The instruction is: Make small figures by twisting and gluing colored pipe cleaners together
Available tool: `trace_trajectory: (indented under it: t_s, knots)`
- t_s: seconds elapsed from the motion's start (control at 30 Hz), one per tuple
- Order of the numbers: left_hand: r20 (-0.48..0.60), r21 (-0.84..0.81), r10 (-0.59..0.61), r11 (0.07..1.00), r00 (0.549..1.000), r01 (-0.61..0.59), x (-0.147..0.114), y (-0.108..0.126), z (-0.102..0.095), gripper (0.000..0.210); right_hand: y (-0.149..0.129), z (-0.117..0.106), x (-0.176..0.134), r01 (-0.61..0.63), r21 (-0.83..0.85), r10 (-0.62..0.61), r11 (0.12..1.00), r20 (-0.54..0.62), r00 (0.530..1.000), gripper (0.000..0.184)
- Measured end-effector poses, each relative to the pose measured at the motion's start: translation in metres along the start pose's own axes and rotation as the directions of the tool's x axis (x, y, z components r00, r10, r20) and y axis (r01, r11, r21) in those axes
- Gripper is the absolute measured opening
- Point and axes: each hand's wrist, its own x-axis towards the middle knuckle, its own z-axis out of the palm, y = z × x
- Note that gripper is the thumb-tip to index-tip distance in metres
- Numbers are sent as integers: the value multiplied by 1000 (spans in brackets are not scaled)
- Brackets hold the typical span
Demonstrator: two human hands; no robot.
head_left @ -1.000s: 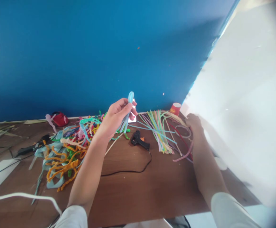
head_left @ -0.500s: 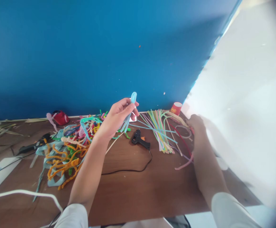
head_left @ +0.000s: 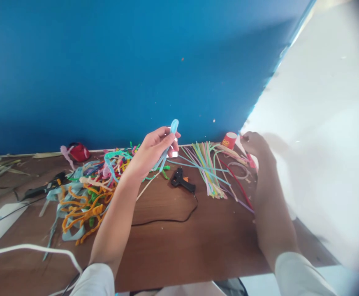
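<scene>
My left hand [head_left: 159,146] is closed around light blue pipe cleaners [head_left: 174,126], pinched by thumb and fingers; their folded loop sticks up and the loose ends hang below. At the back right, my right hand [head_left: 255,144] is raised over the table edge near the wall, its fingers closed on what looks like a pink pipe cleaner [head_left: 252,160], partly hidden by the hand. Between the hands lies a bundle of pastel pipe cleaners [head_left: 208,172]. A black glue gun [head_left: 182,180] rests on the table under my left hand's right side.
A tangle of coloured pipe cleaners [head_left: 83,205] covers the left of the table [head_left: 173,250]. Behind it are a red pouch [head_left: 79,152] and a second black glue gun [head_left: 45,189]. A red paper cup [head_left: 229,140] stands by the wall corner. A white cable [head_left: 31,247] crosses the front left.
My right hand has moved up and away from the table, toward the wall. The pink pipe cleaner end that lay below it has gone from that spot. My left hand stays almost still.
</scene>
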Motion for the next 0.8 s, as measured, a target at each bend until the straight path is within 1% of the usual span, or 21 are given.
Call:
trace_trajectory:
  t_s: [0.03,0.07,0.1,0.17,0.23,0.27,0.33,0.43,0.5,0.53,0.57,0.6,0.63,0.67,0.73,0.8]
  knots:
    - [7,5,1,1000,1000,-1,0,0,0,21,-7,-2,0,-16,-5,16,1000,-12,1000,18]
    - [16,10,3,1000,1000,-3,0,0,0,21,-15,-4,-1,-24,6,24,1000,-1,1000,20]
    - [25,14,4,1000,1000,-5,0,0,-1,20,-23,-6,-3,-25,72,22,997,48,999,20]
    - [33,20,8,1000,999,-8,0,0,-1,20,-38,-11,-8,29,132,-45,991,122,991,18]
    - [25,21,12,1000,1000,-13,1,-1,-1,21,-52,-18,-15,71,160,-95,985,150,984,13]
    - [21,22,13,1000,1000,-13,1,-2,-1,21,-58,-22,-18,80,176,-108,981,157,982,14]
    - [16,30,7,1000,1000,-8,3,-5,0,21,-70,-31,-26,59,287,-109,956,158,981,16]
    - [13,58,-41,998,999,40,5,-13,3,20,-86,-43,-37,78,408,-155,910,160,975,15]
    - [-4,60,-78,995,997,78,5,-18,5,21,-98,-47,-43,124,490,-218,863,140,966,19]
    - [-9,57,-88,994,996,89,4,-20,6,21,-104,-48,-46,163,499,-249,851,110,962,21]
    - [-16,53,-89,995,996,90,4,-23,8,21,-111,-48,-48,210,475,-259,855,39,965,24]
    - [-21,48,-84,995,996,85,4,-25,9,21,-118,-48,-51,265,426,-259,865,-72,963,27]
    - [-25,46,-75,996,997,76,4,-27,11,22,-125,-48,-54,301,405,-268,863,-138,954,29]
    - [-25,50,-66,996,998,67,4,-29,12,23,-131,-48,-57,326,419,-286,848,-156,945,31]
    - [-17,81,-54,995,998,55,5,-36,13,26,-143,-49,-64,369,438,-342,820,-144,929,34]
    - [7,170,-48,984,999,46,8,-47,12,30,-150,-51,-71,397,395,-381,829,-123,917,35]
